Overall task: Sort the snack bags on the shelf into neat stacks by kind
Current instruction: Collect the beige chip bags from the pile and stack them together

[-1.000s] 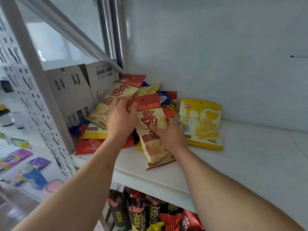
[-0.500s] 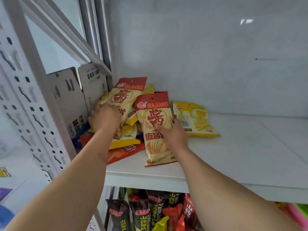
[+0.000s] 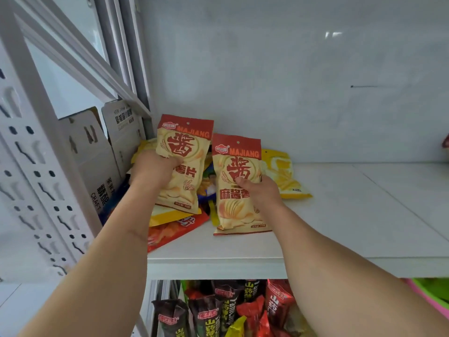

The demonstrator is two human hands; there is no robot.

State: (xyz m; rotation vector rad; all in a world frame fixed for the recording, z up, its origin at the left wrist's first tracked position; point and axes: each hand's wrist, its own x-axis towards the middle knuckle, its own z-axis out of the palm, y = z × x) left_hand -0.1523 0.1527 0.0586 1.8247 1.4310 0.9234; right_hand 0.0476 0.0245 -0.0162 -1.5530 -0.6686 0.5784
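Note:
Two cream bags with red tops marked MAJIANG stand out on the white shelf (image 3: 340,227). My left hand (image 3: 151,170) grips the left MAJIANG bag (image 3: 184,152) by its left edge and holds it raised and upright over the pile. My right hand (image 3: 261,190) grips the right MAJIANG bag (image 3: 237,186) at its right edge, thumb on the front, its lower end near the shelf. Under them lie a yellow bag (image 3: 170,215), an orange-red bag (image 3: 175,229) and dark blue bags. A yellow fries bag (image 3: 284,176) lies flat behind my right hand.
A white cardboard box (image 3: 97,161) with open flaps stands left of the pile, beside the perforated shelf post (image 3: 36,166). The white back wall is close behind. Bare shelf stretches to the right. The lower shelf holds several dark and red snack bags (image 3: 218,314).
My left hand has lifted the left MAJIANG bag upright off the pile. My right hand still holds the other bag, now raised more upright. The view has moved closer.

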